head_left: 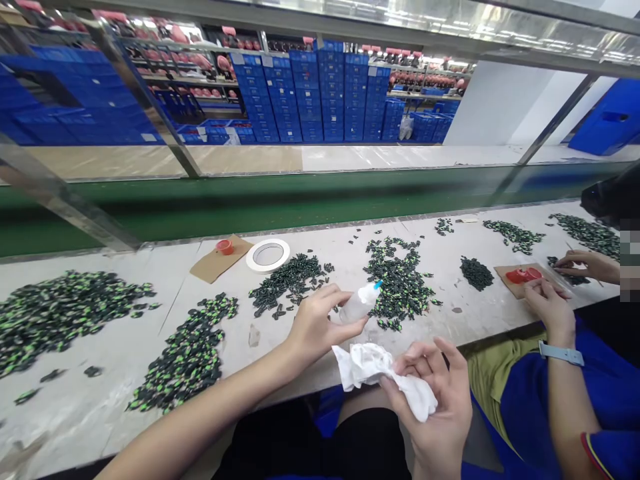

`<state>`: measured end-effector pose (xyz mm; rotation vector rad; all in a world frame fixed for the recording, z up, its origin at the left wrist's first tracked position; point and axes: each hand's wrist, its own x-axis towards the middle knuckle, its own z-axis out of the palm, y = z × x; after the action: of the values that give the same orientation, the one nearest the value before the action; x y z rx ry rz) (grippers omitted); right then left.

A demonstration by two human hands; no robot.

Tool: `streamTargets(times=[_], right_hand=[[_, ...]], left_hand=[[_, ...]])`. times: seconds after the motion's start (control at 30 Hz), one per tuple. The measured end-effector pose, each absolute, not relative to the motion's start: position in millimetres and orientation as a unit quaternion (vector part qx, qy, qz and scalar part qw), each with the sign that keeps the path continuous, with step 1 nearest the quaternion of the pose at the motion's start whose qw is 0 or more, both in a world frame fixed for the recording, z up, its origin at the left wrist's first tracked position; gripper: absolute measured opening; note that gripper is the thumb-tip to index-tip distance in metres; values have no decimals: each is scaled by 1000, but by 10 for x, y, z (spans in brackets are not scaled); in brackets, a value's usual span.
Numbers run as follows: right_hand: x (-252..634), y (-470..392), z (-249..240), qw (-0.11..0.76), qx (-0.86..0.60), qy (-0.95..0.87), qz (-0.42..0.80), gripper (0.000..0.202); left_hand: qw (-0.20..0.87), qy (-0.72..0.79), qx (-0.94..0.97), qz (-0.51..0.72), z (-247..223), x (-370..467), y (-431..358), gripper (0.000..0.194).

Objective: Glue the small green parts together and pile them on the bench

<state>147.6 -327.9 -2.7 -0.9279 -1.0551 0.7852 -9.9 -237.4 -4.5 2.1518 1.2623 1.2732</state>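
Note:
My left hand (323, 323) is wrapped around a small translucent squeeze bottle (357, 305) with a blue tip, tilted up to the right over the table. Close below it, my right hand (440, 397) pinches a crumpled white tissue (370, 367) between thumb and fingers. Just beyond the bottle lies a pile of small black and green parts (403, 283). To the left of that sits a pile of black parts (287, 280). A longer heap of black and green pieces (187, 357) spreads left of my left forearm.
A roll of white tape (269, 256) lies near a piece of cardboard (213, 265) bearing a red cap (225, 247). At far left is a large heap of parts (75, 310). On the right, a co-worker's hands (553, 307) work over red cups (523, 275). A green belt (300, 203) runs behind.

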Motion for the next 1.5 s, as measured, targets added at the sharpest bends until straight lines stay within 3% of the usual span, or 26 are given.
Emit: streamTargets(times=[0.17, 0.37, 0.63, 0.8, 1.0, 1.3, 1.5], right_hand=[[1278, -3170, 95, 734, -390, -482, 278, 67], [1159, -3010, 121, 755, -427, -448, 215, 63], [1182, -2958, 44, 687, -443, -344, 461, 75], [1297, -2935, -32, 660, -441, -293, 533, 78], [1516, -2890, -249, 674, -479, -319, 462, 72], [1570, -3097, -148, 697, -369, -515, 336, 66], [1370, -3135, -43, 719, -326, -520, 325, 69]], left_hand=[[120, 439, 761, 461, -60, -123, -2528, 17], [111, 450, 745, 480, -48, -132, -2716, 17], [114, 425, 733, 518, -141, -186, -2879, 10], [88, 429, 716, 544, -212, -175, -2905, 9], [94, 433, 707, 551, -183, -175, -2909, 16], [50, 425, 699, 573, -202, -208, -2882, 19], [59, 420, 697, 577, -244, -201, -2907, 17]])
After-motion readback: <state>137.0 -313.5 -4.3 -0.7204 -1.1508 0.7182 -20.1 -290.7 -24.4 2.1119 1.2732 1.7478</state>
